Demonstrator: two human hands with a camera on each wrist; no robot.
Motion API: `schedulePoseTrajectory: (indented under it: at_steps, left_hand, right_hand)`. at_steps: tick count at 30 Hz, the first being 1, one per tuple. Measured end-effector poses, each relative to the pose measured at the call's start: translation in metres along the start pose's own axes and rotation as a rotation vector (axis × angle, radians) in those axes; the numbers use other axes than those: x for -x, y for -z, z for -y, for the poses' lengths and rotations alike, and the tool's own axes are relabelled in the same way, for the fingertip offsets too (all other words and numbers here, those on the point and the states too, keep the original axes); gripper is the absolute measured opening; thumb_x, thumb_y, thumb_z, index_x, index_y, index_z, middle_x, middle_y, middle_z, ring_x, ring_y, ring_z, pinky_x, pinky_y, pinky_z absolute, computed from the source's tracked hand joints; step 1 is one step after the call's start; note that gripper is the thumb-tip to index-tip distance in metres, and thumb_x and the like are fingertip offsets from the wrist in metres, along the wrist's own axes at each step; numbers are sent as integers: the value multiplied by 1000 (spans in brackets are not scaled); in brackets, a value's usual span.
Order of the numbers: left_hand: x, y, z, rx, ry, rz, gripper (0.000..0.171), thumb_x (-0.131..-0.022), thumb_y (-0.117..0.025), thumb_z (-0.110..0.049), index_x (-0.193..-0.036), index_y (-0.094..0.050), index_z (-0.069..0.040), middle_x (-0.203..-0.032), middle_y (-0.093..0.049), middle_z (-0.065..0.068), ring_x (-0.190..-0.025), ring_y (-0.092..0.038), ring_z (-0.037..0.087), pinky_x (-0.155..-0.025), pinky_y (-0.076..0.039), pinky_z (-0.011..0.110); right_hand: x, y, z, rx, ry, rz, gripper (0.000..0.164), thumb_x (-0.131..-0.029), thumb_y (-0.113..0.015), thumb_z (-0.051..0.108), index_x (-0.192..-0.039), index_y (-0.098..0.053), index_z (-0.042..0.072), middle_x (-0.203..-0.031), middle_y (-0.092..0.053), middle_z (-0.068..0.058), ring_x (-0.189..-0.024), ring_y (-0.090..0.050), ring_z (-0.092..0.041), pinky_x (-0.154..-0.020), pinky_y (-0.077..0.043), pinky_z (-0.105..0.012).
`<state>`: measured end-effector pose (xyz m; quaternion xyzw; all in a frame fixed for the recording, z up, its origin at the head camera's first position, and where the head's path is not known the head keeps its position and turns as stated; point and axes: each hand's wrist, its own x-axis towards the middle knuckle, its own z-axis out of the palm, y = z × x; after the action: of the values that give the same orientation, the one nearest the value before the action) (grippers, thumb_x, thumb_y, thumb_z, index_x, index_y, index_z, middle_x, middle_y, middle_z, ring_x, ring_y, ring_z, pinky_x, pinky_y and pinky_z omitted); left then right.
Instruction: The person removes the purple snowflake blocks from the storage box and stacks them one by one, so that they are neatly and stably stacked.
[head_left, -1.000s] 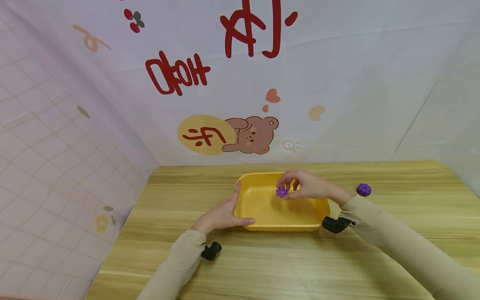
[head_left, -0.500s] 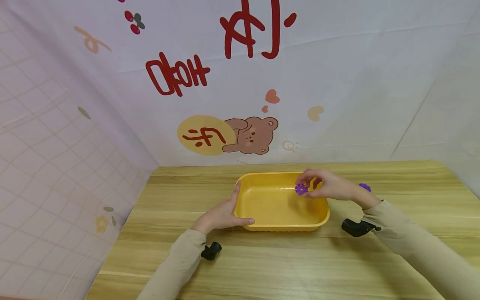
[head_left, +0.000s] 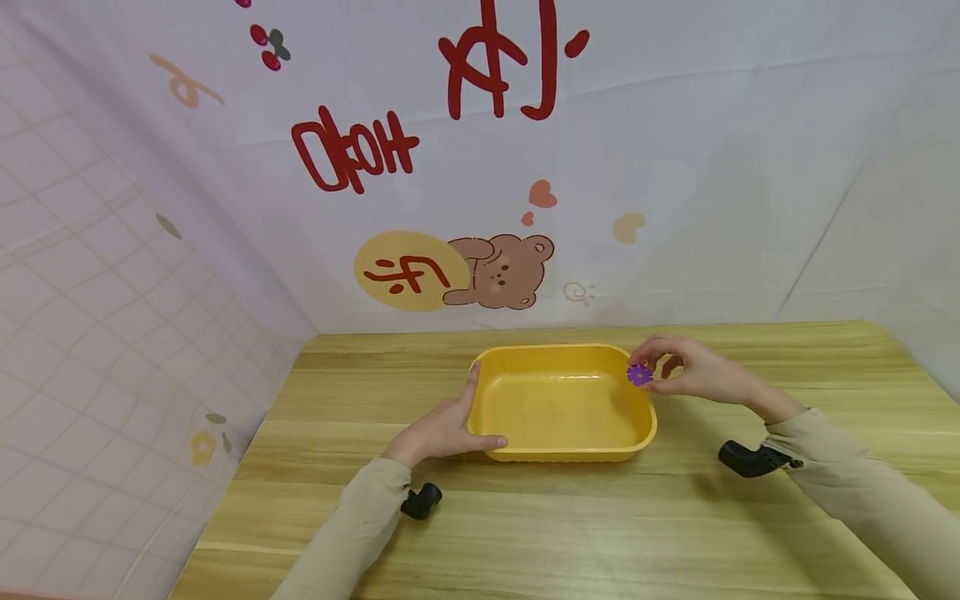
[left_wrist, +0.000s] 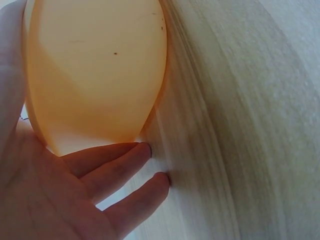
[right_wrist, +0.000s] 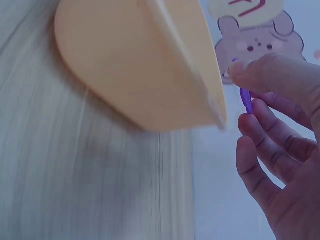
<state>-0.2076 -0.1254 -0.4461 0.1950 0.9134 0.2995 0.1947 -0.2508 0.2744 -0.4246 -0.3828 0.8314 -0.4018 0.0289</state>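
Observation:
A yellow plastic tray point(head_left: 543, 408) stands on the wooden table with nothing inside it. My left hand point(head_left: 446, 429) grips its left end, thumb over the front corner and fingers along the side; in the left wrist view, fingers point(left_wrist: 122, 165) lie by the tray wall point(left_wrist: 100, 75). Between thumb and fingertips, my right hand point(head_left: 697, 371) pinches a purple snowflake disc point(head_left: 639, 375), which overlaps the tray's right rim in the head view. The right wrist view shows this disc point(right_wrist: 246, 100) edge-on, beside the tray's outer wall point(right_wrist: 130, 65).
The wood-grain table point(head_left: 570, 525) stretches in front of the tray and to both sides. Behind it hangs a white printed cloth point(head_left: 675, 167) with a bear and red characters. Another white cloth point(head_left: 97, 292) closes off the left. A black wrist camera point(head_left: 753, 458) hangs below the right sleeve.
My right hand has moved right with the disc, from over the tray's middle to its right rim. A second purple piece on the right is now hidden behind that arm. The left hand has stayed put.

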Motion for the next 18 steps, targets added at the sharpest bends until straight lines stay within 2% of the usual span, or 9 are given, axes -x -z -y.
schedulePoseTrajectory:
  at_steps: [7,11,15,18]
  left_hand:
    - [2,-1,1,8,11,-4,123,-79,-73,-56,-153,15,-14,-104,-58,15,-90,-54,22,-96,-43,44]
    - [2,-1,2,16,8,-2,124,-78,-73,-56,-153,16,-14,-104,-58,15,-90,-53,22,-95,-43,44]
    - [2,0,1,18,6,-1,124,-78,-73,-57,-154,15,-13,-105,-58,14,-90,-53,22,-95,-43,44]
    - [2,0,1,14,8,1,124,-78,-73,-57,-154,14,-13,-106,-58,14,-90,-53,22,-95,-43,44]
  right_hand:
    - [17,15,-8,-6,15,-25,32,-80,-73,-8,-110,-65,1,-105,-62,-11,-85,-58,-18,-71,-53,-28]
    - [28,26,-14,2,14,-47,33,-80,-72,-11,-111,-64,-4,-102,-63,-12,-83,-57,-18,-72,-51,-24]
    - [42,37,-24,47,9,-85,36,-78,-71,-15,-112,-63,-5,-102,-64,-13,-83,-58,-16,-72,-49,-19]
    - [52,44,-31,96,-31,-122,37,-78,-71,-14,-112,-63,-4,-104,-64,-13,-84,-59,-14,-74,-48,-16]
